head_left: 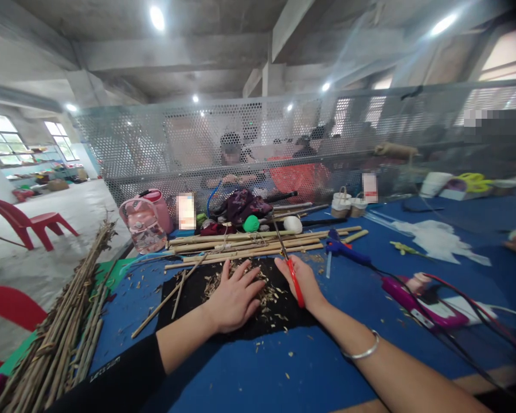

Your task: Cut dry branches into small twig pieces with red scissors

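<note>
My left hand (236, 295) lies with fingers spread on a heap of dry plant bits (212, 282), which rests on a black cloth (183, 298). My right hand (307, 284) is closed around red-handled scissors (297, 284) at the cloth's right edge, with the blades pointing up and away. Several bamboo sticks (249, 246) lie in a row beyond the cloth. Two thin twigs (163, 307) cross at its left side. Small chips are scattered on the cloth and on the blue table (223, 373).
At left is a bundle of dry stalks (60, 327). A blue glue gun (346, 250) and a purple power strip (421, 304) with cables are at right. Behind stand a pink bottle (144, 229) and a perforated metal screen (189, 137), with people beyond it.
</note>
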Demonstrator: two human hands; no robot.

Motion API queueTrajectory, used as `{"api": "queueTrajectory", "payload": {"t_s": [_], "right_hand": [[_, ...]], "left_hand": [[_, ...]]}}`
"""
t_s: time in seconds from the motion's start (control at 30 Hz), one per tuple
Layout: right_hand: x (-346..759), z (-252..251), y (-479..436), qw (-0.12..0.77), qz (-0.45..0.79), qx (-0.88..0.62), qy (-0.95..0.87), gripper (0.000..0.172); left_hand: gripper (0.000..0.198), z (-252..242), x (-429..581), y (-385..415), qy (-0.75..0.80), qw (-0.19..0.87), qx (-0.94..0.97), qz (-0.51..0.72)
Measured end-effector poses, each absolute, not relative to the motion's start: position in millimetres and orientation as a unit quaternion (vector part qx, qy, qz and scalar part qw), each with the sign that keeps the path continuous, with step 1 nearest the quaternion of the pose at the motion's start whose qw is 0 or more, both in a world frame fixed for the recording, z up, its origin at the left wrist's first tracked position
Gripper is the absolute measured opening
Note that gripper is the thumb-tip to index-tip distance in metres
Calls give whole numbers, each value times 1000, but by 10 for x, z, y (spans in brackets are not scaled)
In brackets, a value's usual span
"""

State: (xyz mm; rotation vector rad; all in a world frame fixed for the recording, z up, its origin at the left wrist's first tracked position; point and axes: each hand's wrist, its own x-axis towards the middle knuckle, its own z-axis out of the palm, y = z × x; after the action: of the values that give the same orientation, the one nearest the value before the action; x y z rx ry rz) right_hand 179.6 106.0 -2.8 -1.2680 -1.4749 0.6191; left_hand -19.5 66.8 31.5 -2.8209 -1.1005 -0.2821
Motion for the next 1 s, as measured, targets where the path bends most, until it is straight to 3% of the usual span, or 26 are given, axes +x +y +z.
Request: {"api": "queueTrajectory", "payload": {"t_s": [0.23, 0.4, 0.5, 0.63, 0.77, 1.0], "right_hand": [[1794, 95, 1015, 512, 219, -561, -612, 50], [1773, 138, 982, 509, 223, -561, -614, 51], [1767, 122, 991, 515, 221, -555, -615, 51], [1768, 108, 999, 517, 233, -548, -615, 50], [1773, 110, 998, 515, 234, -553, -612, 50], [1773, 111, 1001, 523, 234, -545, -612, 47]], "left_hand": [[43, 255, 181, 731, -248, 71, -962, -93], [18, 201, 172, 815, -282, 112, -951, -60], [14, 219, 86, 838, -298, 122, -945, -55], [16, 271, 52, 770, -320, 105, -938, -83], [32, 254, 120, 686, -264, 78, -957, -89], [21, 263, 81, 783, -322, 92, -937, -100]]}}
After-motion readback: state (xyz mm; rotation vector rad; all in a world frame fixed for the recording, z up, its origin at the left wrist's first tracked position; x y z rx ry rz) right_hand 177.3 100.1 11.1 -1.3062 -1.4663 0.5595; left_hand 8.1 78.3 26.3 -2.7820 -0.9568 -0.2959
